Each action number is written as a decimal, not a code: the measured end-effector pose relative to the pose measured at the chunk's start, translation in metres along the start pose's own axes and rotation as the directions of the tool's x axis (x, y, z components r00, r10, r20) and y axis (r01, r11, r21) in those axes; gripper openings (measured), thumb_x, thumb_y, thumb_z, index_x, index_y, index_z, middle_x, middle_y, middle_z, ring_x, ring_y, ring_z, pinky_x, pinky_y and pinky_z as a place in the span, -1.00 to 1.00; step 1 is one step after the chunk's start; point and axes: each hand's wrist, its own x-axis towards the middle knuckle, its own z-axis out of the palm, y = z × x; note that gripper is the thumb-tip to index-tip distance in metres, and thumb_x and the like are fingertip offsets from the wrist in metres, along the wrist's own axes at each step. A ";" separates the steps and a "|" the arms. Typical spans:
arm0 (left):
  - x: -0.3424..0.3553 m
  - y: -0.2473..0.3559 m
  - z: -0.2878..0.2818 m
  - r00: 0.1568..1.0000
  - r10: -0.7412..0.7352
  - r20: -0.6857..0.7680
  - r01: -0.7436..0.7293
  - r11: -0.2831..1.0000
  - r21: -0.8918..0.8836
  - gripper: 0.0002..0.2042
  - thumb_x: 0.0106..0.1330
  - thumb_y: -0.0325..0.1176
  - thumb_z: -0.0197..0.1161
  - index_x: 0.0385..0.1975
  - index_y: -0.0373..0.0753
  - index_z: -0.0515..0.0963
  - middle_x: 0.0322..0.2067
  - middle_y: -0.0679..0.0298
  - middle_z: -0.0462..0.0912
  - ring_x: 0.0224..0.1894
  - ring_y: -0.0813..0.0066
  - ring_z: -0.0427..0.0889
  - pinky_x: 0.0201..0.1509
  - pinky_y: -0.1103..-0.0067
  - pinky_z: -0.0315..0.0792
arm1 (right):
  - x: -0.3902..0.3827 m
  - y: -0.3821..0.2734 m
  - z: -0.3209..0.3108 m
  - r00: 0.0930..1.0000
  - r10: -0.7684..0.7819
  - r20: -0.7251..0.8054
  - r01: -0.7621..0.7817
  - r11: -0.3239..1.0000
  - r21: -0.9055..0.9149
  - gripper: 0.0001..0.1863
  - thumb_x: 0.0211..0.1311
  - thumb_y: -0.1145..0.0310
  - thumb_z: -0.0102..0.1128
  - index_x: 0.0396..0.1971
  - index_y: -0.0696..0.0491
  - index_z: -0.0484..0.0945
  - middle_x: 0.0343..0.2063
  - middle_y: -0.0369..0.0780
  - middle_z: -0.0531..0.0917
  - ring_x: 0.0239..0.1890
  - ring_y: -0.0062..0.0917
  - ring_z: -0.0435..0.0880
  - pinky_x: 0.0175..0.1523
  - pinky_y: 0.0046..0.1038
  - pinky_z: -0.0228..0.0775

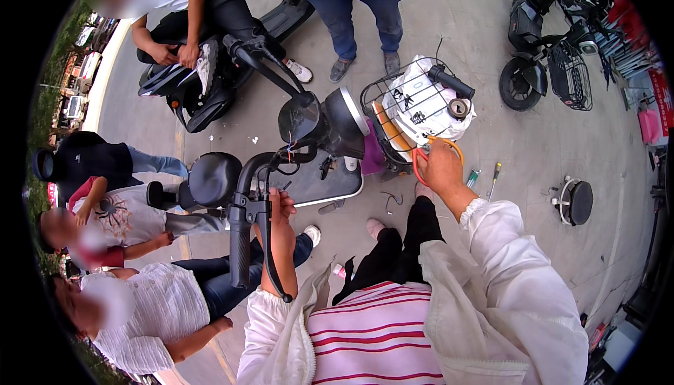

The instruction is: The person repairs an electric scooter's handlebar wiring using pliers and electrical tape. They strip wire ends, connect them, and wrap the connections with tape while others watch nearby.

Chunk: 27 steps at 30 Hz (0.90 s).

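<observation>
Head | right hand gripping red-and-orange-handled tool, basket ahead | left hand curled beside brake lever, hold unclear | wires beyond it exposed — work apparently unfinished

The brake lever partly hides the left hand; the orange-handled tool ends indistinctly at the basket's near edge.

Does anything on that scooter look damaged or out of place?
Yes, two things. Thin coloured wires stick out exposed beside the handlebar, where I'd expect them tucked away. Also, a black grip-like piece rests on the white bag at the wire basket, an odd spot for a handle.
</observation>
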 end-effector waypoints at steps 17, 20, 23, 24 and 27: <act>-0.018 0.016 -0.003 0.996 -0.090 -0.012 0.089 0.996 -0.019 -0.85 0.36 -0.44 0.21 -0.24 -0.42 0.53 -0.33 0.12 0.63 -0.29 0.36 0.67 -0.16 0.49 0.59 | -0.039 -0.184 -0.036 0.774 -0.631 -0.050 0.345 0.354 0.869 -0.64 0.26 0.32 0.16 0.02 0.12 0.45 -0.14 0.00 0.55 -0.07 -0.09 0.56 0.00 -0.23 0.42; -0.020 0.022 0.002 0.998 -0.067 -0.013 0.066 0.997 -0.048 -0.86 0.34 -0.46 0.22 -0.26 -0.43 0.53 -0.34 0.11 0.63 -0.29 0.34 0.67 -0.14 0.48 0.60 | -0.046 -0.211 -0.032 0.774 -0.634 0.004 0.390 0.481 0.785 -0.81 0.26 0.34 0.14 -0.21 0.12 0.46 -0.32 -0.04 0.56 -0.23 -0.08 0.57 -0.15 -0.18 0.44; -0.020 0.018 -0.001 0.998 -0.061 0.026 0.063 0.995 -0.072 -0.89 0.36 -0.48 0.19 -0.28 -0.42 0.53 -0.35 0.11 0.64 -0.30 0.35 0.68 -0.14 0.50 0.61 | -0.044 -0.213 -0.035 0.754 -0.654 -0.057 0.494 0.508 0.706 -0.84 0.28 0.36 0.13 -0.33 0.15 0.45 -0.41 -0.09 0.59 -0.32 -0.11 0.61 -0.24 -0.22 0.47; -0.021 0.018 -0.001 0.998 -0.060 0.027 0.062 0.995 -0.073 -0.90 0.36 -0.48 0.18 -0.29 -0.41 0.54 -0.35 0.10 0.64 -0.30 0.36 0.68 -0.13 0.51 0.61 | -0.042 -0.212 -0.037 0.739 -0.673 -0.032 0.507 0.523 0.685 -0.83 0.29 0.36 0.13 -0.29 0.17 0.47 -0.38 -0.10 0.63 -0.31 -0.15 0.64 -0.23 -0.26 0.50; -0.022 0.015 0.001 0.998 -0.056 0.028 0.059 0.988 -0.145 -0.90 0.38 -0.49 0.15 -0.28 -0.41 0.54 -0.34 0.08 0.65 -0.28 0.37 0.69 -0.11 0.49 0.62 | -0.042 -0.207 -0.027 0.756 -0.593 0.277 -0.173 0.227 0.958 -0.82 0.36 0.36 0.09 -0.26 0.18 0.51 -0.33 -0.19 0.67 -0.30 -0.41 0.69 -0.19 -0.41 0.55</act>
